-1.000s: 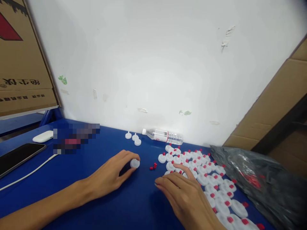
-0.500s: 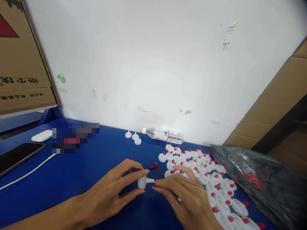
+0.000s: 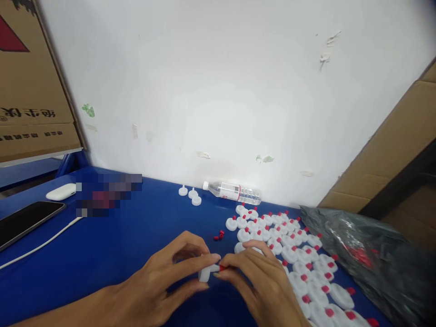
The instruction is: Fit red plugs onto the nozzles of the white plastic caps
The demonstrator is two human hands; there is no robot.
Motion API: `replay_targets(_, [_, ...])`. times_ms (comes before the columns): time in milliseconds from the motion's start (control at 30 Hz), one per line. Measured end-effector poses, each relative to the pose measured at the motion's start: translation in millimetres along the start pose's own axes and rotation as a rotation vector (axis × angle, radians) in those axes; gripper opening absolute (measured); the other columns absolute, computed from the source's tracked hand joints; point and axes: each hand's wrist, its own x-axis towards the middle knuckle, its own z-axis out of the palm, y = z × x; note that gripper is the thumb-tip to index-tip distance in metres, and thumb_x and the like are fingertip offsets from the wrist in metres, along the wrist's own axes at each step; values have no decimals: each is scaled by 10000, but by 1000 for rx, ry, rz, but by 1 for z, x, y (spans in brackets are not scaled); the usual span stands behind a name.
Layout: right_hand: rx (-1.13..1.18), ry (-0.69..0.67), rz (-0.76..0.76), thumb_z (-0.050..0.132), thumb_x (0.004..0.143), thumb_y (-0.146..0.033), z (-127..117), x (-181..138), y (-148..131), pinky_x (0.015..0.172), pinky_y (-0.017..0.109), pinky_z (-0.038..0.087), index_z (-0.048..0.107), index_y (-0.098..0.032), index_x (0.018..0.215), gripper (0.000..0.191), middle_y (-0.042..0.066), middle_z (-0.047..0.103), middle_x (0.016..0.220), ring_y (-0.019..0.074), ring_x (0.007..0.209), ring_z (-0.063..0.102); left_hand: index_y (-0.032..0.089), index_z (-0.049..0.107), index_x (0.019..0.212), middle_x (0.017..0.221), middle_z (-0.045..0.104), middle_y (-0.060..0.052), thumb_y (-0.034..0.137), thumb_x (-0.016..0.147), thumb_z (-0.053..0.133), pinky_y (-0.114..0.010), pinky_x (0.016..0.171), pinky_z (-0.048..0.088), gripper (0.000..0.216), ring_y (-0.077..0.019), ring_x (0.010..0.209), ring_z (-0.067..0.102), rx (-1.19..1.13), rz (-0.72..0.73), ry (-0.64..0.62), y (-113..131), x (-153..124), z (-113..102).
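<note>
My left hand (image 3: 166, 281) pinches a white plastic spouted cap (image 3: 205, 273) between thumb and fingers, low over the blue table (image 3: 136, 236). My right hand (image 3: 262, 281) meets it from the right, its fingertips pinched on a small red tip (image 3: 222, 268) at the end of the white spout. A few loose red tips (image 3: 219, 235) lie just beyond the hands. To the right, several white caps with red tips (image 3: 289, 254) lie spread in rows.
Three bare white caps (image 3: 190, 195) and a lying clear water bottle (image 3: 235, 192) sit by the wall. A black plastic bag (image 3: 368, 254) lies at right, cardboard boxes (image 3: 391, 150) behind it. At left are a dark phone (image 3: 23, 222), a white cable (image 3: 44, 245) and a white case (image 3: 61, 192).
My left hand lifted the white cap off the table and turned its spout to the right. My right hand came in with a red tip and now holds it at the spout's end.
</note>
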Motion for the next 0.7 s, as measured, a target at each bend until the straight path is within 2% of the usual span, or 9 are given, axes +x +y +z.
replay_targets(167, [-41, -23, -51, 326, 1158, -243, 8, -2, -2, 759, 295, 424, 536, -220, 845, 377, -61, 628, 695, 104, 577, 554, 368, 523, 1513, 1157, 615, -49, 290, 1110, 537, -236, 796, 631, 410, -152, 897, 665, -38, -25, 35, 2, -7, 4])
replay_targets(300, [-45, -35, -8, 281, 1154, -223, 8, 0, -9, 685, 289, 398, 465, -228, 783, 415, -50, 574, 673, 113, 583, 515, 372, 524, 1519, 1140, 610, -46, 285, 1108, 537, -215, 769, 635, 420, -140, 866, 667, -57, -30, 62, 4, -10, 7])
replay_targets(400, [-68, -22, -17, 307, 1144, -218, 5, 1, -12, 681, 304, 400, 495, -225, 795, 396, -36, 591, 687, 124, 594, 537, 369, 519, 1517, 1159, 612, -48, 274, 1106, 544, -227, 815, 639, 423, -151, 927, 687, -63, -47, 54, 5, -11, 8])
replay_targets(500, [-93, 6, -34, 385, 1139, -273, 3, 1, -13, 748, 316, 438, 560, -216, 844, 348, -31, 621, 691, 132, 606, 582, 372, 514, 1518, 1178, 622, -48, 258, 1098, 562, -254, 862, 636, 438, -166, 978, 697, -46, -43, 76, 5, -12, 9])
replay_targets(567, [-104, 20, -56, 409, 1133, -259, 3, 0, -13, 784, 324, 453, 580, -209, 854, 331, -32, 629, 680, 130, 592, 588, 368, 522, 1517, 1168, 636, -50, 272, 1100, 557, -258, 851, 639, 429, -169, 964, 703, -41, -30, 88, 5, -11, 9])
replay_targets(700, [-44, 17, -83, 398, 1136, -259, 7, -4, -13, 754, 305, 460, 543, -206, 787, 381, -49, 601, 629, 104, 523, 529, 378, 553, 1501, 1103, 669, -44, 354, 1113, 526, -225, 791, 656, 389, -154, 878, 732, -22, -23, 105, 9, -10, 9])
